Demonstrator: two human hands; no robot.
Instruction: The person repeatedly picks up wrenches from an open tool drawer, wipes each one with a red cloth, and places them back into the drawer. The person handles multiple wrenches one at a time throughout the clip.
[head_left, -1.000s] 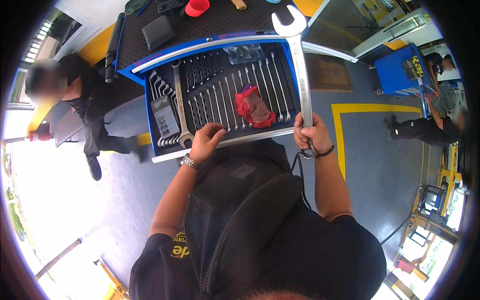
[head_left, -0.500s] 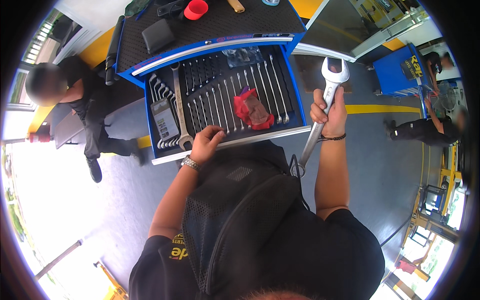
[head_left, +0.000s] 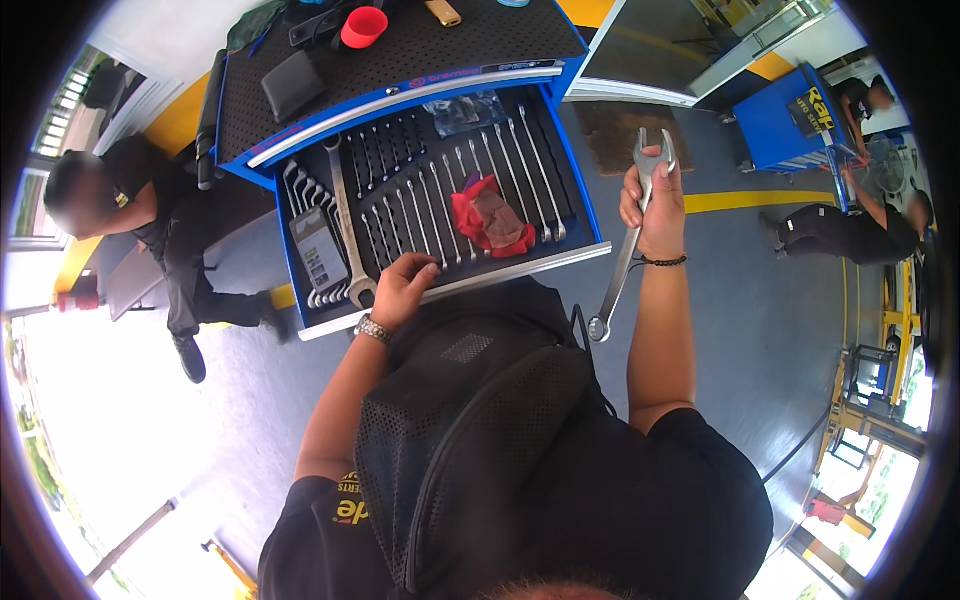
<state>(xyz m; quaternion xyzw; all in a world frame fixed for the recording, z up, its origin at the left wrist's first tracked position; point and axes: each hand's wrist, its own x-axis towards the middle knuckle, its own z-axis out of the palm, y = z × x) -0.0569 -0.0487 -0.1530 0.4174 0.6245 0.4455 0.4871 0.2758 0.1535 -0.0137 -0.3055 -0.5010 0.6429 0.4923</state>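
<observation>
My right hand (head_left: 662, 222) is wrapped round the shaft of a big combination wrench (head_left: 617, 270), out to the right of the drawer. The open jaw points away from me and the ring end hangs low. My left hand (head_left: 402, 290) rests over the front edge of an open drawer (head_left: 530, 262), fingers bent together at the rim. Inside the drawer, another large wrench (head_left: 347, 215) lies lengthwise just beyond that hand. Several slim wrenches (head_left: 427, 210) are lined up in the middle, and a crumpled red cloth (head_left: 495, 218) covers some of them.
The blue tool cabinet's black top (head_left: 365, 85) carries a dark pouch (head_left: 293, 86) and a red cup (head_left: 364, 28). A person (head_left: 150, 200) sits at the left; two people are by another blue cabinet (head_left: 780, 120) at the right. A brown mat (head_left: 625, 140) lies beyond my right hand.
The wrench in my right hand has tilted, its jaw now seen more edge-on and its ring end swung clear of the cable. My left hand stays at the drawer edge. The view has shifted slightly.
</observation>
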